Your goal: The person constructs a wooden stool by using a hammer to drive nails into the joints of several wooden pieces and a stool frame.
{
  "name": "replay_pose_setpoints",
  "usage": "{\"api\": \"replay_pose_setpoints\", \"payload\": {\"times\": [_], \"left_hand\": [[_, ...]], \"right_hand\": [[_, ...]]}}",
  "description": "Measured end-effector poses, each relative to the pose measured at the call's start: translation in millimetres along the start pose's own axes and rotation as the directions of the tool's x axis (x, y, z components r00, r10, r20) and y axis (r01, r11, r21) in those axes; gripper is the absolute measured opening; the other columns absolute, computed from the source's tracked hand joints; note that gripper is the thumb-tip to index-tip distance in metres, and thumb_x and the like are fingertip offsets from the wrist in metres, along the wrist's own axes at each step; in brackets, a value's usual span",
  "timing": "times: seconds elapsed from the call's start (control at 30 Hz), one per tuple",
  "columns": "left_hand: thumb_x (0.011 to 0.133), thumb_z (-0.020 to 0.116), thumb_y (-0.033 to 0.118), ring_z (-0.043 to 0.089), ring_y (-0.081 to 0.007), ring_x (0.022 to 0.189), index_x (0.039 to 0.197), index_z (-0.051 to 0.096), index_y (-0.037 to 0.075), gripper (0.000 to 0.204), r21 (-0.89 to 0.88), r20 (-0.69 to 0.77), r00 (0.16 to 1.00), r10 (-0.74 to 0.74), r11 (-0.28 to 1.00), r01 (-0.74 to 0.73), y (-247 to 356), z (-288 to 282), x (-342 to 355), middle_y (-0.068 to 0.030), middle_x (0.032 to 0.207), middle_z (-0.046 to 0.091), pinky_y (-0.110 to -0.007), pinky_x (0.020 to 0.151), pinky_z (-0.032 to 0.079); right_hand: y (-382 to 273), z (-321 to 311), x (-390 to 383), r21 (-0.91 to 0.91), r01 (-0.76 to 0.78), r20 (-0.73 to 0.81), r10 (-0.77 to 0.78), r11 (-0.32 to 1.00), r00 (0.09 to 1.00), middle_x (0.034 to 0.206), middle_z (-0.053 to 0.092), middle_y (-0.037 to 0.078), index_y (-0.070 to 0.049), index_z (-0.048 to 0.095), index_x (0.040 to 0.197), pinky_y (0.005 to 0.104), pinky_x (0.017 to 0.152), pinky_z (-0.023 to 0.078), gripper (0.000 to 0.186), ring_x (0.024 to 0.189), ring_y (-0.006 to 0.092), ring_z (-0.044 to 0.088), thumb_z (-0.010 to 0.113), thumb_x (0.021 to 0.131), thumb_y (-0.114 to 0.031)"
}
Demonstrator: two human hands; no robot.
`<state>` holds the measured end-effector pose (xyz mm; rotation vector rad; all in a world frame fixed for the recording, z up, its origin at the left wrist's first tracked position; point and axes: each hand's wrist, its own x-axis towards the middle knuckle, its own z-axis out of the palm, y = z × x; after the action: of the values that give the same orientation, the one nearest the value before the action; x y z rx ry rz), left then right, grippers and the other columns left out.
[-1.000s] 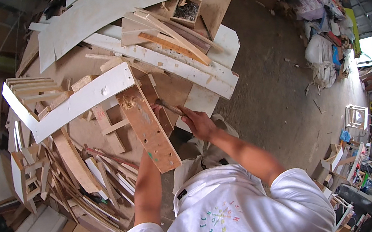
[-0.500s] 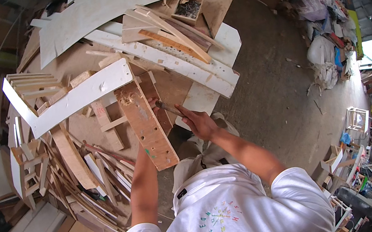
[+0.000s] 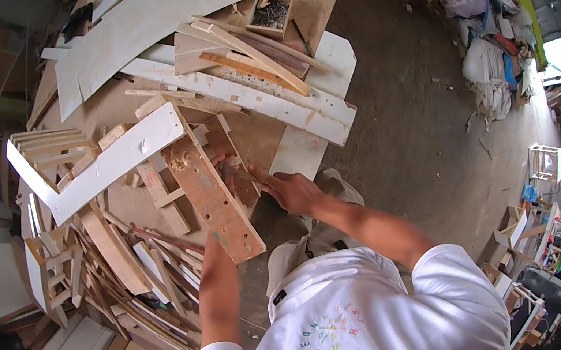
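A white frame piece (image 3: 114, 154) with slatted wooden parts rests on the workbench, and a scuffed brown board (image 3: 214, 201) with holes joins its near end, sloping toward my body. My left forearm goes up behind this board. Only part of my left hand (image 3: 222, 161) shows, its fingers bent in the gap between the brown board and a second, smaller board (image 3: 243, 181); what they hold is hidden. My right hand (image 3: 291, 192) is closed round the handle of a hammer (image 3: 258, 171), close to the second board. The hammer's head is hard to make out.
Wood strips (image 3: 245, 55) and long white boards (image 3: 260, 97) lie across the bench beside an open box of nails (image 3: 269, 12). Loose strips (image 3: 140, 310) crowd the left side. White sacks (image 3: 487, 77) stand beyond the concrete floor (image 3: 405, 80) at right.
My right hand has moved slightly left and down with the hammer, whose head has dropped toward the gap between the boards. The view has shifted a little.
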<state>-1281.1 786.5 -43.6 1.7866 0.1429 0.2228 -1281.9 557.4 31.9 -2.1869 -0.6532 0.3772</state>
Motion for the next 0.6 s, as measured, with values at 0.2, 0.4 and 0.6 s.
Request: {"api": "replay_pose_setpoints", "payload": {"times": [0.2,0.4,0.6], "left_hand": [[0.092,0.067,-0.009,0.072,-0.0223,0.111,0.129,0.056,0.000,0.040,-0.096,-0.038,0.999,-0.035,0.995,0.031,11,7,-3,-0.0175,0.121,0.074,-0.032,0.098,0.056],[0.091,0.065,-0.011,0.072,-0.0204,0.113,0.130,0.056,0.003,0.043,0.082,0.017,1.000,0.012,0.997,-0.013,31,4,1,-0.0122,0.122,0.075,-0.030,0.089,0.059],[0.089,0.069,-0.007,0.072,-0.0214,0.115,0.135,0.055,0.007,0.050,0.176,0.007,0.998,0.070,0.982,-0.070,24,1,4,-0.0101,0.123,0.074,-0.033,0.088,0.060]], "right_hand": [[7,7,-7,-0.001,-0.035,-0.018,0.035,0.999,0.999,0.085,0.069,0.017,-0.024,0.038,0.160,0.0515,0.061,0.055,0.055,0.070,0.0427,0.067,0.055,0.107,-0.027],[4,6,-10,-0.009,-0.084,-0.042,0.084,0.996,0.996,0.086,0.070,0.017,-0.022,0.041,0.159,0.0508,0.064,0.056,0.054,0.073,0.0435,0.068,0.055,0.107,-0.027],[7,7,-13,0.116,0.024,-0.062,-0.017,0.993,0.998,0.088,0.071,0.018,-0.021,0.041,0.159,0.0519,0.067,0.055,0.054,0.076,0.0436,0.069,0.056,0.107,-0.025]]}}
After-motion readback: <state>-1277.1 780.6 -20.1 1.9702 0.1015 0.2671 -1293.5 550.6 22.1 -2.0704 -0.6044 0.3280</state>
